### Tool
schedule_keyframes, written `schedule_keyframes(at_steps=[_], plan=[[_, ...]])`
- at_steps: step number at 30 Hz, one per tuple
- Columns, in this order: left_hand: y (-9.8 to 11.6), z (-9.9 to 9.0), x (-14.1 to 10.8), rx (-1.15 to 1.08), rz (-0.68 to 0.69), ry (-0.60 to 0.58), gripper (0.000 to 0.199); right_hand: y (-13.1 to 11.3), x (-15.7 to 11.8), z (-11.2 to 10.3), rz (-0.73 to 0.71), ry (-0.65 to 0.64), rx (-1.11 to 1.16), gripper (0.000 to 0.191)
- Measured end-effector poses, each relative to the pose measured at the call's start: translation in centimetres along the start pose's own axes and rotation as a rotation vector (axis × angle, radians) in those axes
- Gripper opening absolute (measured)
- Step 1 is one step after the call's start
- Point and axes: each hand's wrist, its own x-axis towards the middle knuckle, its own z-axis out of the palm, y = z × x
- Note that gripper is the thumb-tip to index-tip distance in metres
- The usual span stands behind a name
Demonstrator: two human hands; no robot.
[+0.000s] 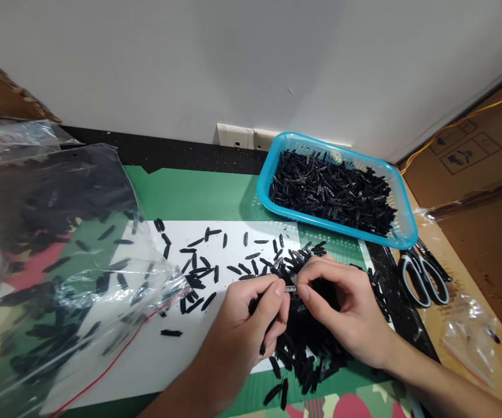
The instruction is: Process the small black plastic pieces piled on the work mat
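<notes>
One small dark strip [290, 288] is held above the heap of black pieces [309, 334], its ends pinched between thumb and forefinger of the left hand [253, 316] and of the right hand [342, 307]. More black pieces are clasped in the left hand's curled fingers. Loose pieces are scattered over the white sheet [146, 371], which is laid on a green surface [190, 188]. Beyond the right hand, a blue plastic basket [409, 223] is filled with similar pieces; scissors [420, 278] are placed nearby. The left side is covered by a clear zip bag [72, 278].
</notes>
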Motion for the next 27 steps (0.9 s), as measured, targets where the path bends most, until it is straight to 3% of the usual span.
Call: schedule_keyframes(at_steps=[5,9,12,21,27], plan=[[0.0,0.1,0.2,-0.012,0.002,-0.009,0.047,0.1,0.1,0.0,-0.016,-0.009,-0.039,0.017],[0.0,-0.1,0.3,-0.030,-0.001,-0.014,0.048,0.1,-0.2,0.1,-0.156,0.011,-0.112,0.004],[0.1,-0.1,0.2,-0.049,0.000,-0.026,0.048,0.3,-0.3,0.2,-0.300,0.042,-0.118,0.018],[0.2,0.1,-0.2,-0.042,0.013,-0.044,0.047,1.1,-0.2,0.0,-0.679,0.099,-0.240,0.030],[0.2,0.2,-0.3,-0.053,0.019,-0.039,0.049,1.2,-0.4,-0.3,-0.731,0.089,-0.256,0.039]])
